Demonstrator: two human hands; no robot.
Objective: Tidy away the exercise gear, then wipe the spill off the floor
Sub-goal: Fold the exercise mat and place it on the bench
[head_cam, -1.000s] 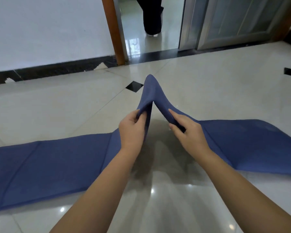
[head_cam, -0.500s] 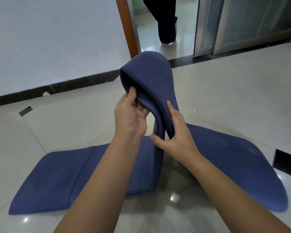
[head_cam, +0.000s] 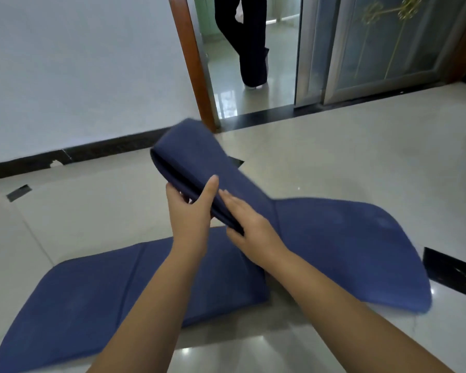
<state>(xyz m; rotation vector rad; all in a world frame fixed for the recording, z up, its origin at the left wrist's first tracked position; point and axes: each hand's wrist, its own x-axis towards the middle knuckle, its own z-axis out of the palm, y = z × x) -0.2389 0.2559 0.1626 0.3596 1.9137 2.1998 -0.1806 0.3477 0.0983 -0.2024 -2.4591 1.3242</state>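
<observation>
Hands grip the blue exercise mat at its raised, doubled-over middle: left hand clamped on the fold's edge, right hand pinching beside it. Both ends lie on the tiled floor.

A blue exercise mat is held folded at frame centre by the left hand and right hand; its ends are spread on the tiled floor. Dark trouser legs are seen in the doorway at upper centre.

Both forearms are bare to the frame's edge. The left hand and right hand wear no visible gloves, rings or watch.
</observation>
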